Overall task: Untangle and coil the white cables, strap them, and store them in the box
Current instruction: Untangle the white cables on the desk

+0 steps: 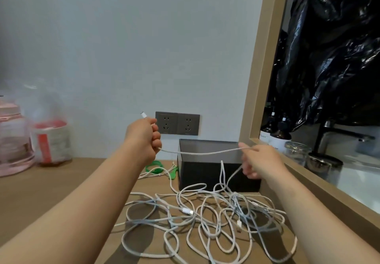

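Both bare forearms reach forward over the light wooden desk, holding one white braided cable stretched taut between them, above the open top of the box. The left hand is raised, closed in a fist round the cable with its knuckles turned to the right. The cable's white plug sticks up out of the top of the fist. The right hand is a little lower and pinches the cable between thumb and forefinger, with the other fingers curled downward. From this hand the cable drops in a loop to the desk.

The dark translucent rectangular box stands at the desk's far right corner, near the wall and the wooden frame. The tangle of white cables lies in loose overlapping loops along the near edge, in front of the box. Green straps lie just beside the box's left wall, with a thin white lead across them.

On the wall behind are grey double sockets. At the desk's far left stand a pink jug and a blurred clear tub with a red label.
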A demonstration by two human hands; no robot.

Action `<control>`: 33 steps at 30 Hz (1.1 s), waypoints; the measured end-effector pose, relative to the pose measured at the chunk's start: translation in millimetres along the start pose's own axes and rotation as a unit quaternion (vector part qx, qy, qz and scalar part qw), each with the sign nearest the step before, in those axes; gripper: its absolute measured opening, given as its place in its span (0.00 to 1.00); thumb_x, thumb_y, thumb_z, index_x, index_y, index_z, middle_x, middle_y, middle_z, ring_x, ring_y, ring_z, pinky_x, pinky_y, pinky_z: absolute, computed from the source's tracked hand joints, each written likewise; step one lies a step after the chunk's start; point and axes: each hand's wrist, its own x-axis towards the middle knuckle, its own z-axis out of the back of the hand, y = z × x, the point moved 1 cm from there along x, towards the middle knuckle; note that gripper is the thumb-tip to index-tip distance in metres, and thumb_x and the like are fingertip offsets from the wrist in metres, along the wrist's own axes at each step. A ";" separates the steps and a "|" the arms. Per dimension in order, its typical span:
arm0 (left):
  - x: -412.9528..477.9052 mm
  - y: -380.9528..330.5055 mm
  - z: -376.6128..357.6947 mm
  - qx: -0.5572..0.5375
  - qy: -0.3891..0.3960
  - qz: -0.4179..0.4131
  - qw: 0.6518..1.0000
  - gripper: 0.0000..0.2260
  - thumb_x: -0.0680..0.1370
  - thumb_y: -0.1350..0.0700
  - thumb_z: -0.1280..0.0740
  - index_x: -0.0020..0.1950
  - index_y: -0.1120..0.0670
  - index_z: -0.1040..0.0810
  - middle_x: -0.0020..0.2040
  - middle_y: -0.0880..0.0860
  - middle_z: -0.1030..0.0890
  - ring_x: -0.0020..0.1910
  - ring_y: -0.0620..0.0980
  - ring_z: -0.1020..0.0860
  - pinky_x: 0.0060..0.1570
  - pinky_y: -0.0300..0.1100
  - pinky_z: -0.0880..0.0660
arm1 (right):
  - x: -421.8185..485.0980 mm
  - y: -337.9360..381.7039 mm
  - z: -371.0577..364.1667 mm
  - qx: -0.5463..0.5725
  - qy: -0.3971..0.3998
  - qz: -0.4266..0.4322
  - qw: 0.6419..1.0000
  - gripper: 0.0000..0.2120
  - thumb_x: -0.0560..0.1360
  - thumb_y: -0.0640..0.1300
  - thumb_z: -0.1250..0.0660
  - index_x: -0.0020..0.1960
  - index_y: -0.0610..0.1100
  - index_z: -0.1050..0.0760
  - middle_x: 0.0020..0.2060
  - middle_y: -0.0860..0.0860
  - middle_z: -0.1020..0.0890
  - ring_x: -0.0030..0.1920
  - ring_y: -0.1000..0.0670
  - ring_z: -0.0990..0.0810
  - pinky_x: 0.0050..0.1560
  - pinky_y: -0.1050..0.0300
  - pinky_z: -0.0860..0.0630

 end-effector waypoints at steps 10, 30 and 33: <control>16.7 40.9 17.0 0.274 -0.016 -0.187 0.943 0.11 0.82 0.55 0.46 0.56 0.54 0.26 0.38 0.53 0.28 0.32 0.48 0.34 0.29 0.40 0.37 | -10.3 74.7 6.2 0.213 -0.095 0.346 0.909 0.17 0.74 0.32 0.43 0.53 0.48 0.22 0.46 0.57 0.19 0.49 0.64 0.21 0.52 0.61 0.23; 20.3 113.8 46.6 0.451 0.055 -0.256 0.853 0.13 0.79 0.49 0.39 0.42 0.57 0.24 0.34 0.51 0.25 0.34 0.48 0.29 0.36 0.44 0.33 | 6.1 -35.4 -53.9 -0.278 0.099 0.110 0.949 0.14 0.78 0.40 0.41 0.60 0.51 0.27 0.44 0.52 0.22 0.40 0.52 0.23 0.42 0.54 0.24; 27.2 113.1 44.3 0.370 0.054 -0.197 0.906 0.12 0.81 0.52 0.42 0.42 0.57 0.25 0.37 0.53 0.25 0.32 0.46 0.32 0.34 0.40 0.35 | -4.1 -18.9 -54.8 -0.260 -0.031 0.141 0.955 0.17 0.78 0.39 0.47 0.64 0.50 0.33 0.50 0.49 0.22 0.47 0.47 0.24 0.41 0.50 0.27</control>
